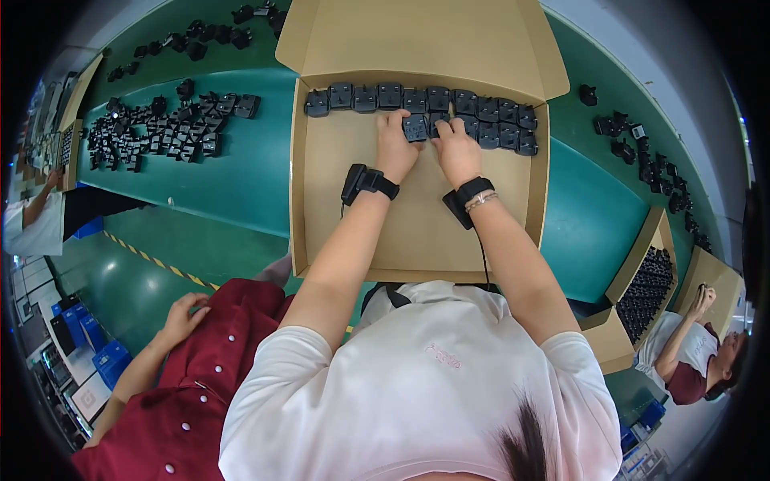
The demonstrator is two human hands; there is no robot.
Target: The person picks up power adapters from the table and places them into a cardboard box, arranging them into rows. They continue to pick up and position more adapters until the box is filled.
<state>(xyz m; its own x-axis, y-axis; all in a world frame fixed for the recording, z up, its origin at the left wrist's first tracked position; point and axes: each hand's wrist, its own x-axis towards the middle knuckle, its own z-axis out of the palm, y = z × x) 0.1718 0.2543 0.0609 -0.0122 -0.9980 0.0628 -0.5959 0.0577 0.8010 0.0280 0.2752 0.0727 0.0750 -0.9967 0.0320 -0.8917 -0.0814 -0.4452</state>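
Factory packing line: long green worktop (241, 184) strewn with many identical black plugs (160, 128), more packed in rows in an open carton (417, 224). A second carton (642, 293) on the right is full of the same parts. Other workers sit close by, one in a red shirt (200, 401); blue bins (108, 361) stand on the floor at lower left.

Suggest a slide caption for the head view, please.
Left hand and right hand press black plug adapters into rows inside an open cardboard box.
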